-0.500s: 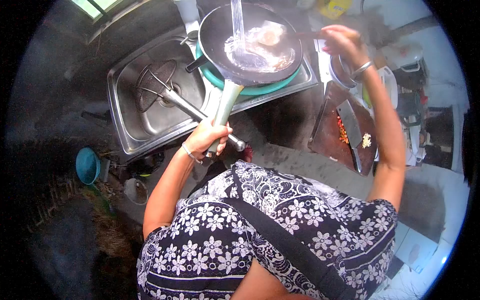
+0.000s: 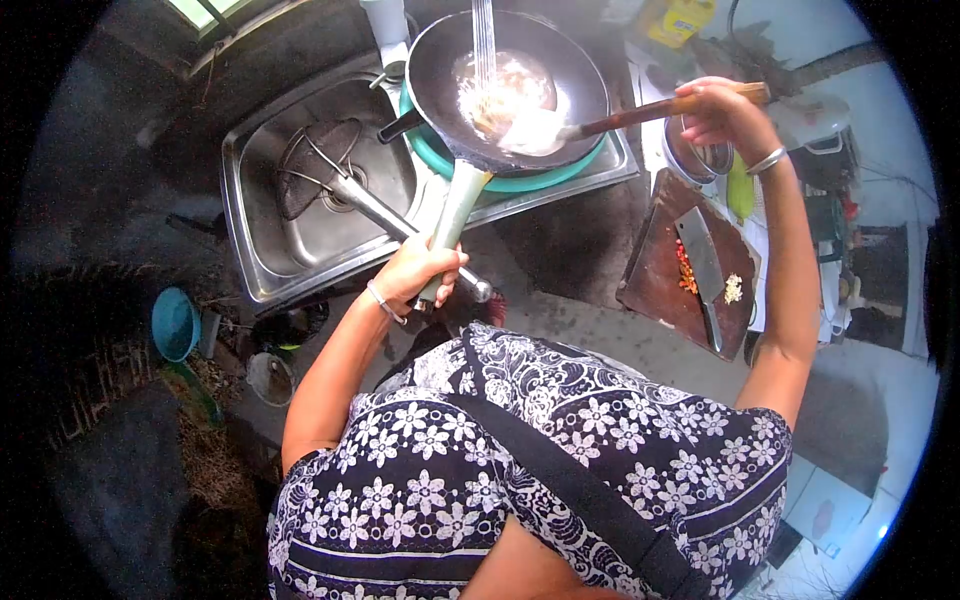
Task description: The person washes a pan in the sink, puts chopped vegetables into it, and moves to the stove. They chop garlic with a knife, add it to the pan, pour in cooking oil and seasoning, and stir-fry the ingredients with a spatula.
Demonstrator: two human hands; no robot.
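Observation:
My left hand point(image 2: 425, 272) is closed around the pale green handle point(image 2: 457, 213) of a black wok point(image 2: 430, 75). The wok sits tilted over a teal basin point(image 2: 430, 155) beside the sink bowl. A stream of water point(image 2: 484, 40) runs down into it, and the water inside looks bright and foamy. My right hand point(image 2: 722, 115) grips a wooden-handled spatula point(image 2: 650, 112), whose head is in the wok, blurred by water and glare. A wire strainer point(image 2: 318, 165) rests in the sink; its metal handle crosses at my left hand, and I cannot tell if the fingers hold it too.
A steel sink point(image 2: 262, 275) lies at left. On the right, a cutting board point(image 2: 655, 290) bears a cleaver point(image 2: 702, 255), chopped red pieces point(image 2: 686, 265) and chopped pale bits point(image 2: 733, 289). Near it are a metal bowl point(image 2: 690, 160) and a green vegetable point(image 2: 740, 190). A teal bucket point(image 2: 176, 325) stands lower left.
My right hand has moved right and down, drawing the spatula's head toward the near side of the wok. The left hand keeps its hold on the handle.

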